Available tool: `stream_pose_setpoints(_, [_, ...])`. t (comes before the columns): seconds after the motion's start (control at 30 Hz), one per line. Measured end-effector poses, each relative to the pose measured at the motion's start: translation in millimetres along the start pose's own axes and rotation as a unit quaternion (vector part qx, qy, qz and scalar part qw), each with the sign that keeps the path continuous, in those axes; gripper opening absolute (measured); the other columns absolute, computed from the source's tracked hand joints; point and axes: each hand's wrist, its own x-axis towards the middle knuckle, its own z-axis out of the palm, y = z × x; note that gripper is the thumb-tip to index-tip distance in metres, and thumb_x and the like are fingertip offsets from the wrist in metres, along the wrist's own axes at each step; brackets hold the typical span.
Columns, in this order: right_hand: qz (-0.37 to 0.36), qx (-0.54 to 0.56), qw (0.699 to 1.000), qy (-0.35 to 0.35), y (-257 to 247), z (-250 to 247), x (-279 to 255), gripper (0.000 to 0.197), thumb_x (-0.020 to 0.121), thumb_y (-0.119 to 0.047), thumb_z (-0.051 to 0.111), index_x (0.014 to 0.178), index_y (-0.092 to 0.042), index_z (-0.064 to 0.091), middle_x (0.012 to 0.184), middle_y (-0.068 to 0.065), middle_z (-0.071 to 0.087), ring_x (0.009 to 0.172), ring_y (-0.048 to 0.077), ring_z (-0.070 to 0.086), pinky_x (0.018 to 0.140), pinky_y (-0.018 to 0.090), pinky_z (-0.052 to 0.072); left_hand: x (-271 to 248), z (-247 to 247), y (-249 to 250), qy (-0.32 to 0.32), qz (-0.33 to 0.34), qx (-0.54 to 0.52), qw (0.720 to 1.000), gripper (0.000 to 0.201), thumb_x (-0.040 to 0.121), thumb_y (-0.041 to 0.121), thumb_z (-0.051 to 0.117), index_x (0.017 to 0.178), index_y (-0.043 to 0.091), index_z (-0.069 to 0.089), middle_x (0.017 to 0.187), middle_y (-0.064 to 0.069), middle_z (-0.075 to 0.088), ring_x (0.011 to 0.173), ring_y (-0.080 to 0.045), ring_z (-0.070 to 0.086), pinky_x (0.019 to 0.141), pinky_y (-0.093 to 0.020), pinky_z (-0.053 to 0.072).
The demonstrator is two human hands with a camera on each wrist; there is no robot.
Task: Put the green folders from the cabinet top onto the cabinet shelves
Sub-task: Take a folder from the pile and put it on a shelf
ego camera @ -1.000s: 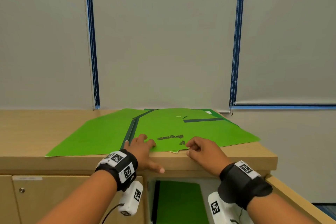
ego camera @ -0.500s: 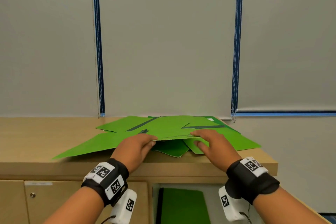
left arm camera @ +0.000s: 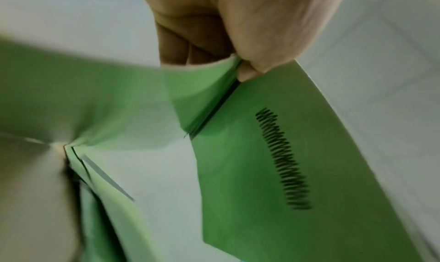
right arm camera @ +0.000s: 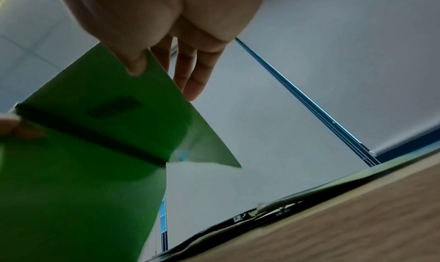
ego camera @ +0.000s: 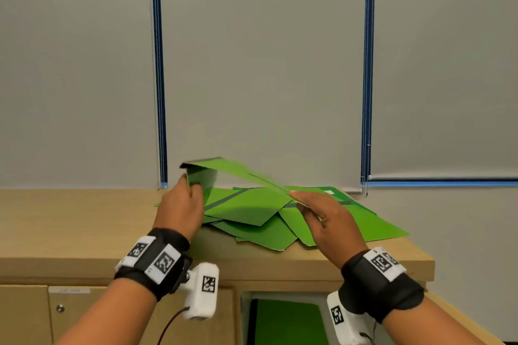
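Note:
A green folder (ego camera: 238,173) is lifted off the pile, its left end higher than its right. My left hand (ego camera: 193,185) grips its dark spine end, and the left wrist view shows thumb and fingers pinching the fold of the folder (left arm camera: 273,153), which bears a black scribble. My right hand (ego camera: 297,199) pinches the lower right edge; in the right wrist view the thumb lies on the folder (right arm camera: 95,134) with the fingers behind it. Several more green folders (ego camera: 252,221) lie fanned out on the wooden cabinet top (ego camera: 84,221). Another green folder (ego camera: 286,322) stands inside the open shelf below.
Grey window blinds with blue cords (ego camera: 158,92) hang behind the cabinet. A closed cabinet door with a small lock (ego camera: 59,308) is at the lower left. The cabinet top ends at its right corner (ego camera: 426,263), just past the pile.
Both hands have raised the top folder off the pile. The left hand has gone up and left with the spine end, and the folder's flaps have come together.

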Motion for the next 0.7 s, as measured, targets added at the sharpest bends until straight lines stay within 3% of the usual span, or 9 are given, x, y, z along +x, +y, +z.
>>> stream_pose_setpoints(0.1, [-0.028, -0.009, 0.998, -0.053, -13.3, 6.1, 0.9, 0.042, 0.092, -0.019, 0.055, 0.129, -0.037, 0.057, 0.131, -0.016, 0.059, 0.119, 0.004, 0.054, 0.096, 0.021, 0.046, 17.3, -6.6, 15.2, 0.042, -0.071, -0.19, 0.978, 0.022, 0.087, 0.02, 0.037, 0.102, 0.016, 0.052, 0.089, -0.013, 0.058, 0.085, -0.035, 0.055, 0.08, -0.045, 0.049])
stream_pose_setpoints(0.2, [-0.046, -0.02, 0.994, -0.098, -25.5, 10.1, 3.9, 0.048, 0.089, -0.023, 0.053, 0.135, -0.037, 0.051, 0.141, -0.015, 0.05, 0.128, 0.007, 0.046, 0.098, 0.024, 0.045, 19.9, -9.6, 24.5, 0.048, -0.167, -0.392, 0.904, 0.024, 0.078, 0.024, 0.034, 0.094, 0.024, 0.053, 0.091, -0.017, 0.062, 0.091, -0.039, 0.064, 0.076, -0.06, 0.055])
stream_pose_setpoints(0.27, [-0.05, -0.015, 0.99, -0.128, -30.6, 9.7, 4.8, 0.055, 0.085, -0.028, 0.049, 0.14, -0.035, 0.047, 0.146, -0.013, 0.045, 0.134, 0.007, 0.038, 0.108, 0.023, 0.036, 14.4, -10.5, 33.1, 0.033, -0.204, -0.5, 0.841, 0.03, 0.088, 0.011, 0.033, 0.106, 0.011, 0.057, 0.096, -0.017, 0.067, 0.088, -0.036, 0.066, 0.064, -0.051, 0.059])
stream_pose_setpoints(0.33, [-0.036, -0.006, 0.986, -0.165, -32.3, 6.2, 3.5, 0.06, 0.083, -0.038, 0.046, 0.143, -0.036, 0.041, 0.151, -0.013, 0.037, 0.14, 0.004, 0.028, 0.115, 0.023, 0.025, 10.5, -10.0, 37.0, 0.025, -0.231, -0.544, 0.807, 0.034, 0.091, 0.004, 0.032, 0.111, 0.0, 0.058, 0.1, -0.02, 0.069, 0.091, -0.037, 0.067, 0.057, -0.044, 0.059])
stream_pose_setpoints(0.4, [-0.015, 0.004, 0.982, -0.19, -28.6, 1.8, -0.2, 0.063, 0.085, -0.059, 0.044, 0.145, -0.041, 0.035, 0.155, -0.017, 0.027, 0.144, 0.001, 0.018, 0.118, 0.026, 0.018, 7.8, -12.4, 37.0, 0.022, -0.264, -0.563, 0.783, 0.031, 0.091, 0.001, 0.031, 0.101, -0.002, 0.061, 0.096, -0.021, 0.068, 0.09, -0.038, 0.066, 0.054, -0.043, 0.059])
stream_pose_setpoints(0.5, [0.022, 0.015, 0.976, -0.216, -18.2, -4.2, -8.7, 0.085, 0.073, -0.085, 0.038, 0.147, -0.045, 0.024, 0.157, -0.023, 0.017, 0.145, -0.004, 0.009, 0.118, 0.026, 0.011, 8.1, -15.1, 31.7, 0.013, -0.315, -0.575, 0.755, 0.025, 0.091, -0.003, 0.034, 0.085, -0.001, 0.059, 0.094, -0.022, 0.068, 0.079, -0.037, 0.067, 0.05, -0.041, 0.059])
stream_pose_setpoints(0.53, [0.03, 0.014, 0.977, -0.208, -13.4, -5.3, -11.3, 0.086, 0.072, -0.085, 0.042, 0.147, -0.045, 0.024, 0.156, -0.024, 0.018, 0.144, -0.006, 0.01, 0.118, 0.025, 0.012, 6.3, -16.0, 31.2, 0.004, -0.321, -0.577, 0.751, 0.023, 0.091, -0.003, 0.035, 0.087, -0.002, 0.058, 0.096, -0.024, 0.068, 0.079, -0.037, 0.067, 0.05, -0.041, 0.059])
stream_pose_setpoints(0.6, [0.02, -0.003, 0.988, -0.153, -2.2, -5.5, -14.7, 0.066, 0.082, -0.067, 0.05, 0.142, -0.044, 0.034, 0.148, -0.024, 0.032, 0.14, -0.003, 0.025, 0.117, 0.03, 0.023, 4.5, -13.9, 29.2, -0.003, -0.316, -0.582, 0.749, 0.021, 0.092, 0.0, 0.039, 0.09, -0.002, 0.06, 0.099, -0.025, 0.068, 0.08, -0.037, 0.068, 0.053, -0.042, 0.06])
stream_pose_setpoints(0.7, [0.035, 0.011, 0.999, -0.015, 6.8, -11.4, -10.9, 0.029, 0.092, -0.031, 0.052, 0.121, -0.033, 0.058, 0.122, -0.013, 0.063, 0.114, 0.006, 0.056, 0.099, 0.033, 0.046, -0.3, -9.4, 31.6, -0.037, -0.27, -0.614, 0.741, 0.02, 0.095, 0.021, 0.045, 0.091, 0.008, 0.06, 0.105, -0.019, 0.066, 0.084, -0.034, 0.069, 0.063, -0.044, 0.06])
